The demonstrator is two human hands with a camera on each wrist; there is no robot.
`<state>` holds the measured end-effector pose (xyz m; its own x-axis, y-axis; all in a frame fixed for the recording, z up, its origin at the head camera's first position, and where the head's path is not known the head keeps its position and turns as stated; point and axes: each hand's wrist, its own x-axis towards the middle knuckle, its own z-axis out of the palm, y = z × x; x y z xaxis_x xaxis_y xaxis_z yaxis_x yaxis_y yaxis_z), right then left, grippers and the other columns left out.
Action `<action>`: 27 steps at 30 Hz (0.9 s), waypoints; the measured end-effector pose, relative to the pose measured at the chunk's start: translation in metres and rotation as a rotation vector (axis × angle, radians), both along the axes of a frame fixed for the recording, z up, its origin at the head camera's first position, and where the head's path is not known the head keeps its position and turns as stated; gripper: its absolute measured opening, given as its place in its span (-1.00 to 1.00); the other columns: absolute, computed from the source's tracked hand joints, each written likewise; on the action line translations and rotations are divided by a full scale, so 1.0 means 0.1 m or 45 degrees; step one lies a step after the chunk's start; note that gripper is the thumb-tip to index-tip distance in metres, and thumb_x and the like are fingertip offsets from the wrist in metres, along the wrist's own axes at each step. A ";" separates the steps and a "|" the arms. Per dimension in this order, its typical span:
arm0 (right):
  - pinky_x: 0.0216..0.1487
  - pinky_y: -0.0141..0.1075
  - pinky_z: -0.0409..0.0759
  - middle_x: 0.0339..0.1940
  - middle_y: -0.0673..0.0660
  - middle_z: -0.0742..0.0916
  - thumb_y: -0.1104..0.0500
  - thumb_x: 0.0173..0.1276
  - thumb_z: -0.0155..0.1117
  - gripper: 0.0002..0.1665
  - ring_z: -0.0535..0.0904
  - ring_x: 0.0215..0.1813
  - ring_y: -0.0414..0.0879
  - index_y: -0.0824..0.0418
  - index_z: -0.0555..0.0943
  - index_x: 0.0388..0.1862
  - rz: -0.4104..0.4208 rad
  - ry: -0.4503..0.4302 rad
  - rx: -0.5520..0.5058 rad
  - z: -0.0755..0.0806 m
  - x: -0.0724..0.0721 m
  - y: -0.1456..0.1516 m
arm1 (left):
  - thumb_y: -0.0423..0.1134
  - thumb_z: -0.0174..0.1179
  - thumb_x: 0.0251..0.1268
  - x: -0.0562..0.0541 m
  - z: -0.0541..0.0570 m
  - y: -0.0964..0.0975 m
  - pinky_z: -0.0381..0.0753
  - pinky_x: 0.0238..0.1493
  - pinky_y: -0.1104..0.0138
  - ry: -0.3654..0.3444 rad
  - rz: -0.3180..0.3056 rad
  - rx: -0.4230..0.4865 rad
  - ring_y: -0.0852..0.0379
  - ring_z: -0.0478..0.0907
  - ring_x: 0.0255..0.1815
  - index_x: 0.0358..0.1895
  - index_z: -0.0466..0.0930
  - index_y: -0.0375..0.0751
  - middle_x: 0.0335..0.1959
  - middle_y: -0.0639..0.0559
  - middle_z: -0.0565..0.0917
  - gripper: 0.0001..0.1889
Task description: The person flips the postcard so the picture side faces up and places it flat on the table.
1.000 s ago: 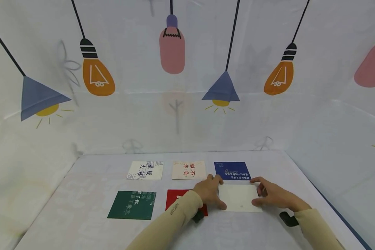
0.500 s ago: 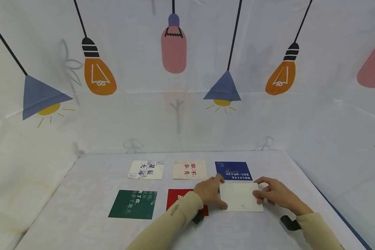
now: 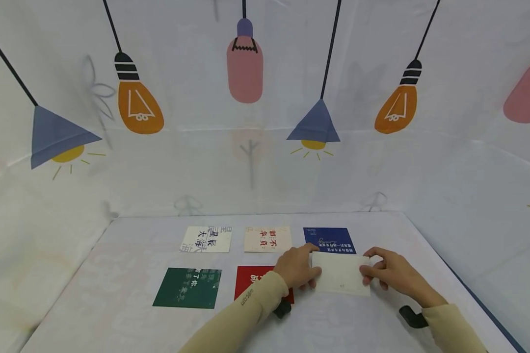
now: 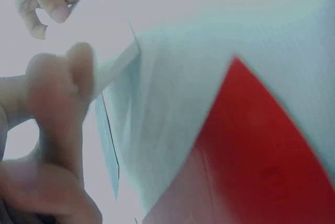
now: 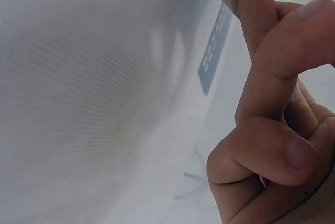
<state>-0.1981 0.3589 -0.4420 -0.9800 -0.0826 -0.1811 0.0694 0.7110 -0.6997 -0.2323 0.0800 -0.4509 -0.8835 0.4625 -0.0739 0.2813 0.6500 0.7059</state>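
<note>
A blank white card (image 3: 341, 274) with a tiny mark near its front edge lies between my two hands in the head view. My left hand (image 3: 295, 267) pinches its left edge between thumb and fingers. At the opposite edge, my right hand (image 3: 390, 274) pinches the card near the right side, index finger reaching toward the back corner. The left wrist view shows the card's edge tilted up off the table beside the left fingers. Just behind it is a blue card (image 3: 329, 239) with white lettering. A red card (image 3: 249, 275) is partly hidden beneath the left forearm.
A dark green card (image 3: 187, 288) lies front left. Along the back are a white card with blue characters (image 3: 206, 239) and a cream card with red characters (image 3: 268, 239). White fabric walls (image 3: 194, 166) printed with lamps surround the white table (image 3: 115, 294).
The white card's left side has come up and shifted slightly back. My left thumb has moved back along its edge, and the right hand has changed from touching to pinching the card.
</note>
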 end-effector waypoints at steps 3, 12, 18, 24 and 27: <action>-0.62 -0.33 0.30 -0.53 0.06 0.75 -0.07 0.36 0.42 -0.41 0.48 -0.63 -0.06 0.26 0.49 0.15 0.004 -0.005 -0.014 0.01 0.01 0.00 | -0.21 0.29 0.39 0.02 0.02 -0.01 0.48 -0.64 0.35 -0.122 0.012 0.147 0.15 0.55 -0.80 0.29 0.50 -0.04 -0.76 0.16 0.61 -0.56; -0.65 -0.36 0.31 -0.42 0.16 0.79 -0.18 0.56 0.12 -0.26 0.50 -0.68 -0.07 0.42 0.37 0.36 0.043 -0.124 -0.182 0.02 0.02 0.11 | -0.29 0.27 0.41 0.03 0.00 0.00 0.55 -0.69 0.34 -0.232 0.012 0.323 0.08 0.59 -0.77 0.15 0.50 -0.02 -0.65 0.04 0.68 -0.69; -0.64 -0.39 0.19 -0.22 0.26 0.80 -0.29 0.63 -0.14 -0.08 0.55 -0.63 -0.07 0.50 0.16 0.49 0.086 -0.319 -0.360 0.04 0.08 0.19 | -0.25 0.25 0.43 0.04 0.01 -0.01 0.58 -0.65 0.33 -0.218 -0.004 0.345 0.08 0.61 -0.74 0.17 0.50 0.00 -0.62 0.08 0.69 -0.69; -0.56 -0.34 0.33 -0.13 0.22 0.80 -0.28 0.62 -0.10 -0.19 0.61 -0.53 0.03 0.40 0.36 0.40 0.083 -0.315 -0.359 0.03 0.08 0.21 | -0.13 0.26 0.43 0.04 0.01 -0.04 0.57 -0.63 0.31 -0.183 -0.009 0.343 0.11 0.61 -0.70 0.08 0.56 0.01 -0.58 0.16 0.70 -0.76; -0.52 -0.31 0.40 -0.12 0.21 0.80 -0.28 0.62 -0.10 -0.20 0.65 -0.46 0.13 0.39 0.39 0.40 0.085 -0.302 -0.350 0.03 0.09 0.21 | -0.04 0.26 0.41 0.03 0.00 -0.05 0.55 -0.64 0.30 -0.164 0.004 0.337 0.13 0.61 -0.70 0.02 0.58 0.07 -0.58 0.20 0.70 -0.78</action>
<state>-0.1892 0.3795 -0.4390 -0.9043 -0.2219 -0.3648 0.2125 0.5071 -0.8353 -0.2294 0.0754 -0.4505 -0.8761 0.4781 -0.0626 0.1766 0.4391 0.8809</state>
